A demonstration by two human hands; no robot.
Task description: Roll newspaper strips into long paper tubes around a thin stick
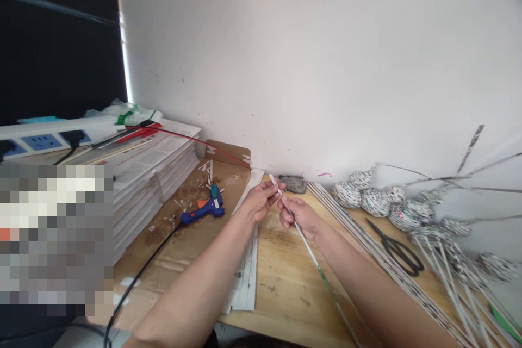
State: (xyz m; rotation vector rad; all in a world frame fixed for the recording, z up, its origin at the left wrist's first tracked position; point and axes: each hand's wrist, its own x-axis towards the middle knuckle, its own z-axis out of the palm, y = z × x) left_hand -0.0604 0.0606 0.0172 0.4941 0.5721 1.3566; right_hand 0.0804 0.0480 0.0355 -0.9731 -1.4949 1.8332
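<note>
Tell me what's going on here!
A person is holding a thin stick that looks like rolled paper. The left hand is at its upper end, and the right hand grips it just below. A blue glue gun rests on cardboard to the left; dark scissors lie to the right.

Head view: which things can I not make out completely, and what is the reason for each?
All in the head view:
Paper tube: lower end cut off by the bottom edge; left hand and right hand cover parts higher up.
Paper strips: partly behind the left forearm.
Stacked sheets: print too small to read.
Lower left: a pixelated block hides what is behind.
</note>
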